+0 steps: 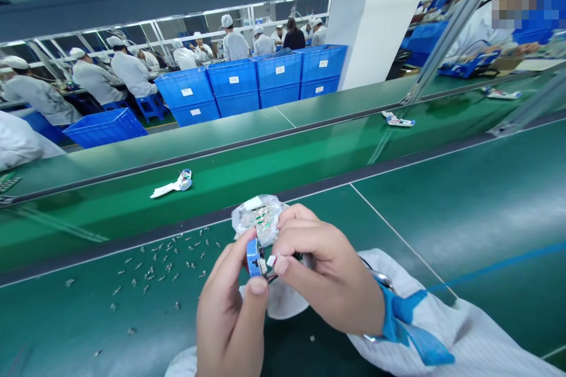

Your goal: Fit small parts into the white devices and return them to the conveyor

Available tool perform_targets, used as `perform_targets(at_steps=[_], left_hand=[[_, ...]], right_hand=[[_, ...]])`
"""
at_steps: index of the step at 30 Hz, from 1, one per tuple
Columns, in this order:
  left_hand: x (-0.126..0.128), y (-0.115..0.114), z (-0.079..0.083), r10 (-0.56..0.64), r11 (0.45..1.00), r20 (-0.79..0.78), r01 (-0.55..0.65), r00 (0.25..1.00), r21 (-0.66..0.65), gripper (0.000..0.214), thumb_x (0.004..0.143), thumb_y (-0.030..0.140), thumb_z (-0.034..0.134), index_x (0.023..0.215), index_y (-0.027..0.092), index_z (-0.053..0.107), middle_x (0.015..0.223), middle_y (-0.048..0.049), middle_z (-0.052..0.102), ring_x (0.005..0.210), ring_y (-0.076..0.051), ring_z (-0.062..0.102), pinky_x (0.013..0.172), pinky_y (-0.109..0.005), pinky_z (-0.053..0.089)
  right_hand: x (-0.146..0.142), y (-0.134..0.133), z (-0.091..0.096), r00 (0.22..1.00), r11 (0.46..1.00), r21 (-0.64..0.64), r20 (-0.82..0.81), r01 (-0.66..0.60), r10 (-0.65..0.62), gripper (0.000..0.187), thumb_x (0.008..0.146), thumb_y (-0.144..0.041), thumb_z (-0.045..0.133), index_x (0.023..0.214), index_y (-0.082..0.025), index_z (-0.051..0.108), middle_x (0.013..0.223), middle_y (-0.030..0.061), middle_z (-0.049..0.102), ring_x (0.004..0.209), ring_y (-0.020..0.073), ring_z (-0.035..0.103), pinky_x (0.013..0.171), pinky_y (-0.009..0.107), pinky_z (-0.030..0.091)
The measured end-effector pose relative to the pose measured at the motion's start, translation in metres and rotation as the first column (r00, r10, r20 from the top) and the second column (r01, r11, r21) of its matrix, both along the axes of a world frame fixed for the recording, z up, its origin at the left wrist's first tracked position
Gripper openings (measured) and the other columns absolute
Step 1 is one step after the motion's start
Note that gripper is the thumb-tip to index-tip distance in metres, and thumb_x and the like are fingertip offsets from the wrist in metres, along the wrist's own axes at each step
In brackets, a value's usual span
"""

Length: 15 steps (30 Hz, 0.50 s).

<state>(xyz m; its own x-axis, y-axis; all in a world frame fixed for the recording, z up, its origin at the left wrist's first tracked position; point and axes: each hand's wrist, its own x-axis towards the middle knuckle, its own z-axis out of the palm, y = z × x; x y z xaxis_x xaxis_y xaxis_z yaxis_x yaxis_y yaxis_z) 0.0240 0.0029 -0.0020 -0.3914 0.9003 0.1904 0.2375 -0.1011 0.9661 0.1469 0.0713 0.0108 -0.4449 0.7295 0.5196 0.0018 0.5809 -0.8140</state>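
Observation:
My left hand [232, 309] pinches a small blue part [253, 258] between thumb and fingers, low in the middle of the view. My right hand [329, 274] is closed beside it, its fingertips pressed on a tiny white piece [271, 260] at the blue part's side. Just beyond both hands a clear plastic bag [259, 218] of small components lies on the green bench [464, 212]. A blue strap [407, 321] circles my right wrist over a white sleeve.
Several tiny metal parts [165, 262] lie scattered left of my hands. White-and-blue assemblies [172, 184] [398, 121] ride the green conveyor. Blue crates [247, 85] and seated workers in white coats [95, 79] fill the background; another worker's sleeve [20, 141] shows at left.

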Motion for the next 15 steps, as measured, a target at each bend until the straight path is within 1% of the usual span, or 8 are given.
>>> perform_targets(at_steps=[2,4,7,11,15], left_hand=[[-0.0001,-0.0010,0.0006,0.003,1.000,0.008,-0.003,1.000,0.008,0.042,0.083,0.054,0.057,0.111,0.023,0.067,0.103,-0.0053,0.068,0.092,-0.024,0.063,0.074,-0.030,0.048],[-0.0008,-0.0016,0.0009,-0.004,1.000,0.009,0.004,1.000,0.023,0.041,0.083,0.054,0.058,0.109,0.024,0.068,0.095,-0.0042,0.068,0.083,-0.021,0.062,0.068,-0.027,0.047],[-0.0027,-0.0011,0.0007,-0.059,0.997,0.034,0.057,0.998,0.054,0.036,0.083,0.052,0.060,0.107,0.028,0.070,0.083,-0.0022,0.065,0.071,-0.016,0.059,0.062,-0.023,0.045],[-0.0053,0.0010,0.0004,-0.136,0.989,0.044,0.133,0.990,0.065,0.031,0.083,0.047,0.061,0.107,0.030,0.070,0.077,-0.0016,0.062,0.068,-0.015,0.056,0.061,-0.022,0.045],[-0.0051,0.0017,0.0014,-0.123,0.990,0.035,0.120,0.992,0.069,0.030,0.083,0.048,0.062,0.106,0.032,0.071,0.077,-0.0004,0.061,0.066,-0.013,0.054,0.060,-0.021,0.043]], right_hand=[[0.0036,0.0024,0.0027,0.999,0.999,0.024,0.026,-0.041,0.040,0.024,0.080,-0.011,0.051,0.057,-0.016,0.049,0.057,-0.0026,0.051,0.064,0.0101,0.044,0.075,0.029,0.035],[0.0061,0.0044,0.0043,0.996,0.996,0.042,0.049,-0.076,0.074,0.024,0.080,-0.011,0.051,0.057,-0.015,0.049,0.057,-0.0028,0.049,0.064,0.0099,0.043,0.074,0.029,0.034],[0.0077,0.0061,0.0049,0.992,0.995,0.037,0.083,-0.098,0.095,0.023,0.079,-0.011,0.052,0.057,-0.015,0.051,0.059,-0.0018,0.048,0.067,0.0112,0.044,0.072,0.028,0.034],[0.0087,0.0067,0.0054,0.987,0.993,0.017,0.112,-0.120,0.117,0.021,0.077,-0.009,0.052,0.057,-0.015,0.053,0.062,-0.0008,0.047,0.068,0.0117,0.044,0.069,0.027,0.034],[0.0108,0.0086,0.0065,0.977,0.981,0.012,0.093,-0.192,0.190,0.020,0.077,-0.007,0.052,0.058,-0.014,0.053,0.060,-0.0025,0.045,0.065,0.0098,0.043,0.071,0.027,0.034]])
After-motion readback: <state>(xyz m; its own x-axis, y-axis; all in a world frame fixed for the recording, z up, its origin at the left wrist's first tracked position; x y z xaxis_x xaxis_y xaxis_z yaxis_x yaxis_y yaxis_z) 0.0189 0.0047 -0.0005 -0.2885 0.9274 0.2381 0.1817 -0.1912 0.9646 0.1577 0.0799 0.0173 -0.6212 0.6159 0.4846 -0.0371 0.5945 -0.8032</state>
